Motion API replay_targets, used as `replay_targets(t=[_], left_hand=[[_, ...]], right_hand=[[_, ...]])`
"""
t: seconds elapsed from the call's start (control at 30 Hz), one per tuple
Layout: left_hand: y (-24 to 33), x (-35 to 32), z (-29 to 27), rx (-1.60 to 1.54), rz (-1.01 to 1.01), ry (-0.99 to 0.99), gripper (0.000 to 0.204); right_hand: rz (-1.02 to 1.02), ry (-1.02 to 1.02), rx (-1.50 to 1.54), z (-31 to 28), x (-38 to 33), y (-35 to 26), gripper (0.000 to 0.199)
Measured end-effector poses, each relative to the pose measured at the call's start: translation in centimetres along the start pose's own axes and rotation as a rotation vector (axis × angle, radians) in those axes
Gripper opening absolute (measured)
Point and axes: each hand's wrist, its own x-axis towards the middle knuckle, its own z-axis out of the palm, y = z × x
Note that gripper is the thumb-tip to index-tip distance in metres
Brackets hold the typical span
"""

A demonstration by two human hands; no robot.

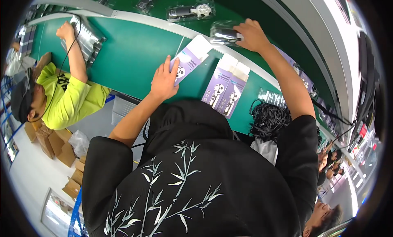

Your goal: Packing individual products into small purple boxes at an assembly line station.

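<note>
Here, in the head view, my left hand [163,79] rests on a purple-and-white carton [189,59] that lies open-flapped on the green bench [131,53]; its fingers [174,67] are spread flat on the carton, pressing rather than gripping. My right hand [253,34] reaches farther out, to the pale rail at the bench's far edge, with its fingers curled around a clear plastic tray [224,33] holding a dark device. Two more purple cartons [226,89] lie side by side just right of the first. A bundle of black cords [268,120] sits near my right elbow. Another clear tray [190,11] rides the belt beyond. On the left, a person in a yellow-green shirt [69,100] touches a stack of shiny trays [86,38].
</note>
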Motion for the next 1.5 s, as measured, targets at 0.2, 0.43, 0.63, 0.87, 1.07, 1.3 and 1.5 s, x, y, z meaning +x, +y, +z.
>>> replay_targets(t=[0.2, 0.43, 0.63, 0.87, 1.07, 1.3, 1.5], left_hand=[[3.1, 3.6, -3.3, 0.027, 0.414, 0.208, 0.086], [3.9, 4.4, -3.8, -0.117, 0.313, 0.524, 0.085], [11.0, 3.8, 5.3, -0.283, 0.063, 0.112, 0.098], [12.3, 3.0, 7.6, -0.291, 0.027, -0.341, 0.090], [9.9, 4.0, 5.8, -0.531, -0.064, -0.328, 0.073], [-1.9, 1.9, 1.7, -0.529, -0.075, -0.120, 0.078], [-7.7, -1.7, -0.3, -1.045, -0.499, -0.306, 0.081]], right_hand=[[-0.229, -0.051, -0.072, -1.3, 0.2, -5.9, 0.022], [0.182, -0.119, -0.081, -2.9, -3.7, 5.4, 0.024], [0.327, 0.439, -0.544, 5.4, -14.7, 23.4, 0.028], [0.815, -0.032, -0.309, 13.9, -19.3, 23.7, 0.031], [0.818, 0.117, -0.279, 13.6, -14.8, 17.7, 0.034], [0.189, 0.168, 0.330, 8.2, 4.0, 1.5, 0.031], [0.230, -0.191, -0.069, 11.3, 8.8, -0.2, 0.043]])
